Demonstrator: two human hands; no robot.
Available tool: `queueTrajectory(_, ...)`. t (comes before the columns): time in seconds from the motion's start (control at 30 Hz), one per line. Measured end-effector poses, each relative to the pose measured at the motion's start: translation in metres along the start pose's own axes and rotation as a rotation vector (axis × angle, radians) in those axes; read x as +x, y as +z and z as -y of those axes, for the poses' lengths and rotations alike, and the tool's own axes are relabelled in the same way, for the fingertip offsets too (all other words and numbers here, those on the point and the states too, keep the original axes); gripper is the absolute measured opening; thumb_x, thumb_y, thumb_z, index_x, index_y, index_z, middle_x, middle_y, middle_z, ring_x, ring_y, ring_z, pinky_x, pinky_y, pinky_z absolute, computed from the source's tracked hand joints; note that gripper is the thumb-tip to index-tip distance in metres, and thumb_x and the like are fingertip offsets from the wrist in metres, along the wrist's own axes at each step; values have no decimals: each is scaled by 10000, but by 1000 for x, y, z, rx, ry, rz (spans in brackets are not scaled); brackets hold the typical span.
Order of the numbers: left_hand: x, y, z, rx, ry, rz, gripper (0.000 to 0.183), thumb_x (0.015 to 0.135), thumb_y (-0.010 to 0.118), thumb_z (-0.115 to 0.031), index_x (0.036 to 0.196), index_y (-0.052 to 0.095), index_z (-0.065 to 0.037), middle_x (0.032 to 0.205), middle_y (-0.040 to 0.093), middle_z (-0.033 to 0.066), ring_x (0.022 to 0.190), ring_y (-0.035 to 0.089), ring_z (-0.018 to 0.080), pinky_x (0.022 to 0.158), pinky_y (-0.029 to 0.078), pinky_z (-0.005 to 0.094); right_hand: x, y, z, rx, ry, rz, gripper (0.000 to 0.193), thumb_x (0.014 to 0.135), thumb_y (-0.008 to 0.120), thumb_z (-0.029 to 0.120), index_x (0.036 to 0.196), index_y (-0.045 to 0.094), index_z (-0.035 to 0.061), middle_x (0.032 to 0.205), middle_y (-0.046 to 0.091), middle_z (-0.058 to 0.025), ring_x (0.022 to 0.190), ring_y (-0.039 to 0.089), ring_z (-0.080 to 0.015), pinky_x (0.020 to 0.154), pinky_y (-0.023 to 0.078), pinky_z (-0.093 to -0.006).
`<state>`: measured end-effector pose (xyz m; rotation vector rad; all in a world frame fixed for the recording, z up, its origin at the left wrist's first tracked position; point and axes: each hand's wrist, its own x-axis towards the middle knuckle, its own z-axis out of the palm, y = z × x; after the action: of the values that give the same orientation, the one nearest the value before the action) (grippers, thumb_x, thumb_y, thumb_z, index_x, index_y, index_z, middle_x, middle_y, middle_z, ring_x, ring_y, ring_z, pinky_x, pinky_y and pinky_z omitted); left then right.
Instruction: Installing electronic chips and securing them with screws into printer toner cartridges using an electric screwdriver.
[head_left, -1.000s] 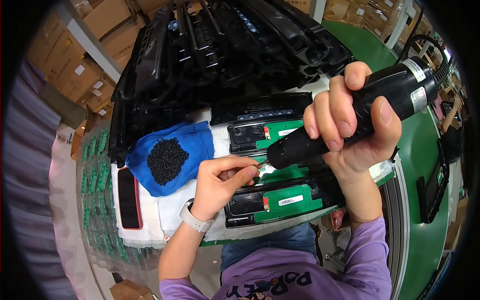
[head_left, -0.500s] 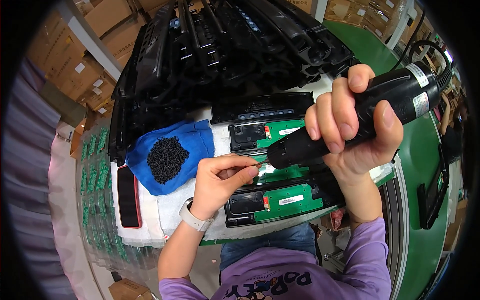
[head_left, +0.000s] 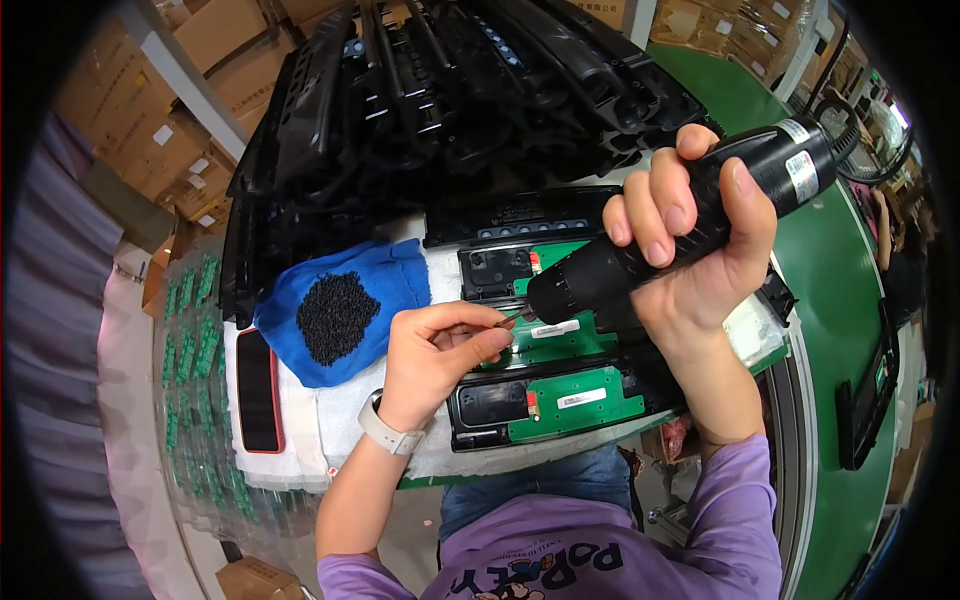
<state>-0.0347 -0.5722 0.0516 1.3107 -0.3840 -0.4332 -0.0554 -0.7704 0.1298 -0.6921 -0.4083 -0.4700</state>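
Observation:
My right hand (head_left: 700, 255) grips a black corded electric screwdriver (head_left: 590, 285), its nose slanting down to the left. Its thin bit (head_left: 514, 317) runs to the fingertips of my left hand (head_left: 430, 350), which are pinched on the bit; whether a screw sits between them is hidden. Below lie black plastic housings with green circuit boards: a near board (head_left: 600, 400), a middle board (head_left: 560, 345) under the screwdriver, and a far board (head_left: 570, 250) partly covered by it. To the left, a heap of small black screws (head_left: 338, 315) rests on a blue cloth (head_left: 400, 268).
Black plastic housings (head_left: 450, 110) are piled high at the back. A red-edged phone (head_left: 260, 390) lies at the left, beside plastic trays of small green boards (head_left: 195, 400). Another black part (head_left: 868, 390) rests on the green surface (head_left: 820, 300) at right.
The screwdriver and my right hand have shifted slightly left and up, its rear end tilting lower. My left hand has moved a little left, still pinching at the bit.

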Motion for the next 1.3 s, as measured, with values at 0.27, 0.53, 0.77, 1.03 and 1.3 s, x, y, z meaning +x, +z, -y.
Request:
queueTrajectory(0.27,4,-7,-10,756,274,-216,86,738,658,-40,815,670,-3,701,641,78,544,550,100,506,419,214,6,2,-8,-356,167,173,267,840,493,264,965,454,31,563,413,-9,413,397,-108,464,377,-283)
queueTrajectory(0.53,1,-3,-1,902,226,13,112,814,576,-114,753,561,-21,628,581,146,601,582,320,518,424,400,1,6,-38,-530,274,265,268,757,587,158,897,425,-3,521,429,-43,390,396,-114,389,343,-237)
queueTrajectory(0.77,-1,-4,-1,1029,208,45,78,809,568,-91,810,559,-13,692,613,128,641,601,302,555,446,355,2,5,-41,-578,304,248,282,742,610,163,897,432,10,552,452,-37,400,405,-105,398,358,-239)
queueTrajectory(1.03,0,-3,-3,990,234,49,87,801,580,-103,799,561,-18,682,599,141,606,583,313,532,427,372,0,7,-42,-581,313,297,286,739,613,167,894,423,20,540,443,-31,390,403,-108,393,348,-241)
queueTrajectory(1.3,1,-1,-1,941,227,36,122,801,588,-118,757,545,-13,645,592,153,607,585,330,544,436,405,-2,9,-49,-544,333,281,267,734,651,128,855,438,21,540,470,-45,394,434,-114,389,352,-228)
